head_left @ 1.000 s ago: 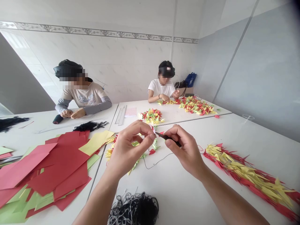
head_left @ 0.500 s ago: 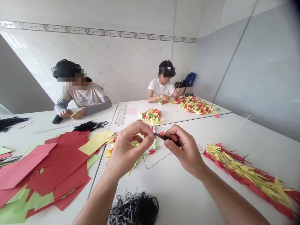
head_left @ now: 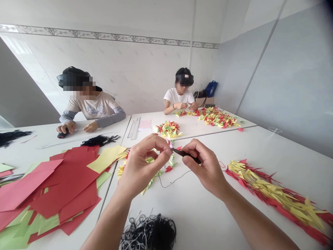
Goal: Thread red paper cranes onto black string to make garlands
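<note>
My left hand (head_left: pixel 148 159) is raised over the table, thumb and forefinger pinched together on a thin black thread (head_left: pixel 169 184). The thread droops in a loop below both hands; its end at the fingertips is too small to make out. Closed around black tweezers (head_left: pixel 191 157), my right hand (head_left: pixel 205 166) points their narrow tip left. That tip meets or nearly meets my left fingertips. Behind my hands lie folded paper pieces (head_left: pixel 149 182) in yellow, green and red, partly hidden by my left hand.
Red, yellow and green paper sheets (head_left: pixel 70 177) cover the left side. A tangle of black thread (head_left: pixel 153 232) lies in front. Strung folded paper (head_left: pixel 275 194) stretches along the right. Across the table, two people sit near rulers (head_left: pixel 134 128) and folded-paper heaps (head_left: pixel 218 117).
My hands and the tweezers have hardly moved. The person at left has parted their hands, one now on a dark spool. The person at right has lowered one hand.
</note>
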The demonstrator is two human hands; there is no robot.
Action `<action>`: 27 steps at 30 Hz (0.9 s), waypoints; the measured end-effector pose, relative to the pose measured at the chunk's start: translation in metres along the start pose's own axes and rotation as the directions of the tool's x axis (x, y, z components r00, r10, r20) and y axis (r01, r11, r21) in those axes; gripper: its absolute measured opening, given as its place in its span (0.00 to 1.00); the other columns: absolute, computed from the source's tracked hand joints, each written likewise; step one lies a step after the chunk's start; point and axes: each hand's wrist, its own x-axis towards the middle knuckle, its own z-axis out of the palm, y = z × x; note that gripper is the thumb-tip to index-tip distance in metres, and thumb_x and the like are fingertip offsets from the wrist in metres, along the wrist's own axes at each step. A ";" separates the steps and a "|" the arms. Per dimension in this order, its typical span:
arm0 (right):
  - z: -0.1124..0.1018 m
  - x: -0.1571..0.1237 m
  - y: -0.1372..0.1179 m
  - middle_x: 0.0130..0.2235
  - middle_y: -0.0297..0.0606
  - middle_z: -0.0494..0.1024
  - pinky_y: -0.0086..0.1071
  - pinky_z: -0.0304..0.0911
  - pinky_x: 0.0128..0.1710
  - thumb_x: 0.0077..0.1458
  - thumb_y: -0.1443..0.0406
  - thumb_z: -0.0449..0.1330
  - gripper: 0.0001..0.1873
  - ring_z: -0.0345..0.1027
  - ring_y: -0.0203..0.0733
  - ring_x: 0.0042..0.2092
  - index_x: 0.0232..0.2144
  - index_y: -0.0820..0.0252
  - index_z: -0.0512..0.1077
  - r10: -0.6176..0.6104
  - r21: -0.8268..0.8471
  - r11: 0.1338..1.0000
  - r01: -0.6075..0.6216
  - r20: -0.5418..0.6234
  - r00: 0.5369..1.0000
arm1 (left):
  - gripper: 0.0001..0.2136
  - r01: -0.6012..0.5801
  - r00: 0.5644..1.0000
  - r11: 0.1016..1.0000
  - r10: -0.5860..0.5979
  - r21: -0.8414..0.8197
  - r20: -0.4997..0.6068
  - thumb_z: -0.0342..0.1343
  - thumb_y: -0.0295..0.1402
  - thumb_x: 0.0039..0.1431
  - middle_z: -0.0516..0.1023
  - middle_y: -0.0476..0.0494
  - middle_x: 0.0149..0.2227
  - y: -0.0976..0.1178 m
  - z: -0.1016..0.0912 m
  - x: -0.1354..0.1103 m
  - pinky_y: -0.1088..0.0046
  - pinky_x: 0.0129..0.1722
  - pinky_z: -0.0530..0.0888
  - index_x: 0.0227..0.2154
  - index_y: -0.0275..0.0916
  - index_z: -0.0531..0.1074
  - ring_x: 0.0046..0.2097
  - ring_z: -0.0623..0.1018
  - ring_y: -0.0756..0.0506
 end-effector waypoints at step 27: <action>0.010 -0.078 0.056 0.39 0.34 0.73 0.34 0.63 0.41 0.59 0.65 0.62 0.06 0.67 0.42 0.41 0.38 0.56 0.68 0.274 -0.434 0.900 -0.050 0.471 0.839 | 0.05 -0.023 0.997 0.999 0.020 -0.037 -0.079 0.59 0.31 0.61 0.74 0.45 0.34 -0.008 -0.010 0.000 0.77 0.28 0.70 0.29 0.39 0.74 0.35 0.74 0.50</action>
